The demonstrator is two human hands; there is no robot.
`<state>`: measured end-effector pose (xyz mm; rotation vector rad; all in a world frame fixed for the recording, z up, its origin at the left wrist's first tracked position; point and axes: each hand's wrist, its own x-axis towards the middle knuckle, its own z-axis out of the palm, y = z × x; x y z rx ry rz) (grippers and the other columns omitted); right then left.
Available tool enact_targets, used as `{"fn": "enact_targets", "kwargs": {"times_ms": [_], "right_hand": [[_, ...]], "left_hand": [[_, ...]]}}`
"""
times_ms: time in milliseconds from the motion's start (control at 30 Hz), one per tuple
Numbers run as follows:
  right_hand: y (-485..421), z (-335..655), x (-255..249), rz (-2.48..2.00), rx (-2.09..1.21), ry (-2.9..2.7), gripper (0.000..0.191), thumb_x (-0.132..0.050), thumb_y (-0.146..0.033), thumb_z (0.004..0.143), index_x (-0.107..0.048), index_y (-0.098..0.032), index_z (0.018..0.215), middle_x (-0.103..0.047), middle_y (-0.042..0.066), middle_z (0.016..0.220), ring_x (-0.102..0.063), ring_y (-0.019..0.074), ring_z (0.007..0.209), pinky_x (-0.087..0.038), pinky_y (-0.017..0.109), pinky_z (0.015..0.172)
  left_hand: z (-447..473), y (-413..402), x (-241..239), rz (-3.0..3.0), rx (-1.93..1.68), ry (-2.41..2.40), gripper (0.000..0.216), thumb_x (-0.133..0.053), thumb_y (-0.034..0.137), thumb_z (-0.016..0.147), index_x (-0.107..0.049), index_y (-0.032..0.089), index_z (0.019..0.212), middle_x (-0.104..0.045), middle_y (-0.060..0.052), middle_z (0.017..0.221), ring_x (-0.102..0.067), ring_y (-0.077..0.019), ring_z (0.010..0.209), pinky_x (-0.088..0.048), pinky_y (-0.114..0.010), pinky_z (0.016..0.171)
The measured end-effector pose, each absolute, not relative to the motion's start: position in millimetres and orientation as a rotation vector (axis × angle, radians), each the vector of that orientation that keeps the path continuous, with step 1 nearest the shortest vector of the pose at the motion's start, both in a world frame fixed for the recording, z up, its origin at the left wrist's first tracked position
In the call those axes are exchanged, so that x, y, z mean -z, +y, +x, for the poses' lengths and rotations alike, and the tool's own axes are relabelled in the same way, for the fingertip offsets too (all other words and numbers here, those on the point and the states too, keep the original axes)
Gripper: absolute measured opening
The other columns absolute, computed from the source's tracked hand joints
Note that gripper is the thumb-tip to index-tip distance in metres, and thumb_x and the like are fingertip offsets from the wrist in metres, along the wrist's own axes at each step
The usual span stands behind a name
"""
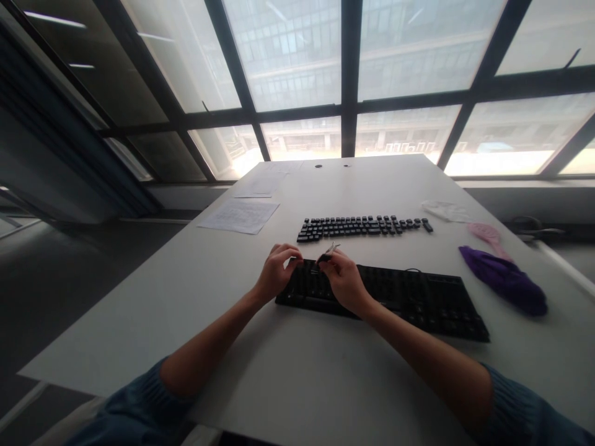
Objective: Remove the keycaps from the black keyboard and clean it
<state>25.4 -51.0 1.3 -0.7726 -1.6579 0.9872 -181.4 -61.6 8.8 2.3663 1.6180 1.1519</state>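
Observation:
A black keyboard [418, 298] lies slightly slanted on the white table, with many of its keycaps off. At its back left corner is my left hand [275, 271], thumb and fingers closed on the edge. Over the left part of the keyboard, my right hand [344, 280] pinches a small keycap puller [331, 249] whose thin metal prongs point up and away from me. My right hand hides part of the keys beneath it. Just beyond the keyboard, loose black keycaps [357, 227] lie in rows, laid out like a keyboard.
A purple cloth pouch [504, 280], a pink hairbrush [486, 235] and a clear plastic bag [445, 210] lie on the right. Printed sheets [242, 215] lie at the left edge of the white table [186, 297]. Large windows [297, 56] stand behind it.

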Motion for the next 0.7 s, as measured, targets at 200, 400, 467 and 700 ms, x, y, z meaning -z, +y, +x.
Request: {"fn": "enact_targets", "kwargs": {"times_ms": [200,400,467,700], "right_hand": [[-57,25,2,-0.767,-0.937,-1.783,0.018,-0.054,-0.021,0.089,-0.061,-0.018,0.073,-0.056,0.002,0.076,-0.053,0.0167,0.074,-0.039,0.028,0.069],[-57,25,4,-0.787,-0.905,-1.815,0.018,-0.055,-0.02,0.088,-0.059,-0.018,0.07,-0.054,0.0,0.071,-0.05,0.0156,0.069,-0.036,0.027,0.066],[-57,25,6,-0.809,-0.898,-1.822,0.019,-0.055,-0.019,0.088,-0.057,-0.018,0.069,-0.053,-0.001,0.069,-0.049,0.0152,0.068,-0.036,0.027,0.065],[-56,25,8,-0.855,-0.915,-1.827,0.023,-0.055,-0.021,0.088,-0.055,-0.018,0.065,-0.053,-0.001,0.067,-0.049,0.0144,0.065,-0.035,0.026,0.062]], "left_hand": [[-180,-83,-8,2.391,-0.996,1.483,0.01,-0.056,0.022,0.092,-0.065,0.024,0.089,-0.066,-0.004,0.098,-0.055,-0.022,0.098,-0.048,-0.038,0.089],[-181,-79,-4,2.378,-0.985,1.451,0.012,-0.056,0.02,0.092,-0.067,0.024,0.09,-0.067,-0.004,0.098,-0.055,-0.0215,0.099,-0.048,-0.038,0.091],[-182,-79,-2,2.36,-0.994,1.453,0.01,-0.058,0.019,0.09,-0.068,0.024,0.09,-0.067,-0.004,0.098,-0.056,-0.0215,0.099,-0.048,-0.038,0.092],[-186,-75,1,2.095,-1.087,1.575,0.013,-0.06,0.019,0.083,-0.072,0.022,0.088,-0.069,-0.004,0.097,-0.062,-0.0199,0.092,-0.048,-0.031,0.069]]}}
